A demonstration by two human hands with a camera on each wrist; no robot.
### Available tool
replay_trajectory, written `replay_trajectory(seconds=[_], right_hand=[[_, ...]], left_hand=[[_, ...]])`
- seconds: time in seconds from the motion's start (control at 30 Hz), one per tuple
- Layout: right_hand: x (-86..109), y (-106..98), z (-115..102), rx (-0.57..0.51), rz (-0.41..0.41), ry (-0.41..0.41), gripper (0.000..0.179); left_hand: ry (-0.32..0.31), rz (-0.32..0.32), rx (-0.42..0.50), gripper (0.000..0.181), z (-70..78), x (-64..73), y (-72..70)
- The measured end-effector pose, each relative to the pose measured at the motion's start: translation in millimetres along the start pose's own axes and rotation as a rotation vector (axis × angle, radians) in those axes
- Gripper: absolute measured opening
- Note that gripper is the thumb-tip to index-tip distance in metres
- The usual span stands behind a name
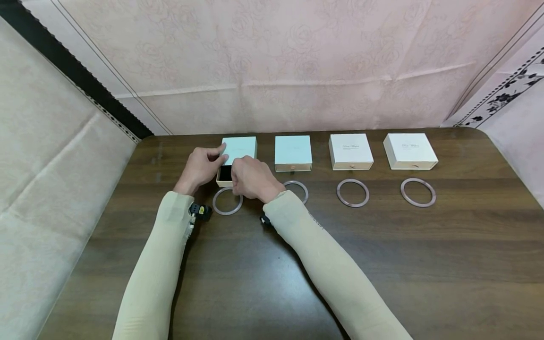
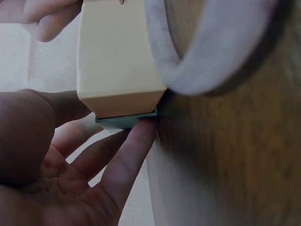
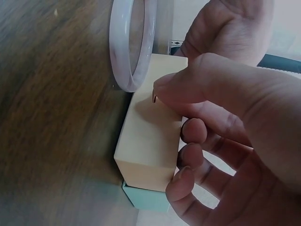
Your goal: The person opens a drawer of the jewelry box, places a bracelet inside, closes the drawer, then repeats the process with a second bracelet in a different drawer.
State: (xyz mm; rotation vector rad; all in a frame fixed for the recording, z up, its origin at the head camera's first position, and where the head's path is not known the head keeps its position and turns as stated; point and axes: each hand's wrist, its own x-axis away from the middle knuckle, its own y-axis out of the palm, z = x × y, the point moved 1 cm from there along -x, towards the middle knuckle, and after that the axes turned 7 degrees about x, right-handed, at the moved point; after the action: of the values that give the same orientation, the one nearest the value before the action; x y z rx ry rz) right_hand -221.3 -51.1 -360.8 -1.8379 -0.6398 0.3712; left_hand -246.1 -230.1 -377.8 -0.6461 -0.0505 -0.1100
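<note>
My left hand [image 1: 199, 165] grips the sides of the leftmost mint box's sleeve [image 1: 244, 147]. The box's cream drawer [image 3: 143, 141] is slid partway out toward me, showing a dark inside in the head view. With thumb and fingers, my right hand [image 1: 255, 179] pinches the drawer's front wall. In the right wrist view the thumb lies by a small pull tab [image 3: 154, 98], and the other fingers curl over the drawer's edge. A pale lilac bangle [image 1: 228, 213] lies on the table just in front of this drawer, partly behind the right hand in the head view.
To the right stand a second mint box [image 1: 293, 150] and two white boxes, a nearer one [image 1: 351, 150] and a far-right one [image 1: 410, 150], all closed. A bangle lies before each: one [image 1: 305, 189] partly hidden by the right wrist, another [image 1: 353, 206], and the last [image 1: 418, 205].
</note>
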Motion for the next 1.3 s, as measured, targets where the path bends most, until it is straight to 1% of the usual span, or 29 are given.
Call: replay_trajectory(seconds=[0.53, 0.83, 1.07, 1.3], right_hand=[[1.1, -1.6, -0.6, 0.012, -0.014, -0.004, 0.029], [0.7, -0.2, -0.8, 0.014, -0.021, -0.009, 0.028], [0.8, -1.3, -1.6, 0.019, -0.031, -0.011, 0.027], [0.8, -2.2, -2.2, 0.007, -0.041, -0.011, 0.026]], left_hand=[[-0.014, -0.012, 0.009, 0.046, 0.2, -1.6, -0.3], [-0.026, 0.001, 0.011, 0.045, -2.6, -2.9, 1.9], [-0.015, -0.002, 0.010, 0.045, -2.4, -3.1, 1.9], [-0.021, 0.006, 0.020, 0.045, -2.1, -2.4, 1.1]])
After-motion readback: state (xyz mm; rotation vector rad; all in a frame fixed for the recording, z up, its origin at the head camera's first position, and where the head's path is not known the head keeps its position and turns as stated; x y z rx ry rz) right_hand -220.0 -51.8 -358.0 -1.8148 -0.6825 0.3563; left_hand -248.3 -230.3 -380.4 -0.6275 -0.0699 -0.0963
